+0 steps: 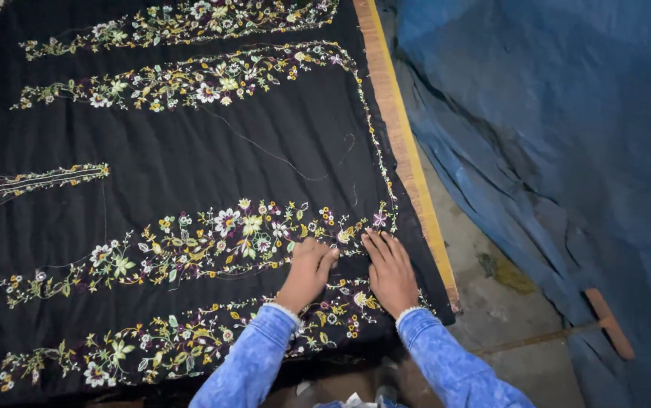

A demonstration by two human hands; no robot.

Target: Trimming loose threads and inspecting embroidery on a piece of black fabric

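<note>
A black fabric (189,159) embroidered with bands of white, yellow and green flowers lay stretched flat over most of the view, reaching from the left edge to a yellow-orange border strip (405,151) along its right side. Both hands rested on it near its lower right corner. The left hand (306,273) was loosely curled, knuckles up, its fingertips pressed onto a floral band (212,242) that ran across the cloth; whether it pinched a thread or needle could not be told. The right hand (390,272) lay just beside it, flat and open with the fingers together, palm down on the cloth and gripping nothing. Both wrists came out of mottled blue sleeves (446,363).

A loose thread (280,155) trailed over the plain black area above the hands. More floral bands (189,79) crossed the cloth higher up.

To the right of the border strip, a blue tarpaulin (567,136) lay rumpled over the floor (484,302), which showed bare and grey beside the cloth's corner. A wooden-handled tool (605,321) rested on the tarpaulin's lower edge, well apart from the hands.
</note>
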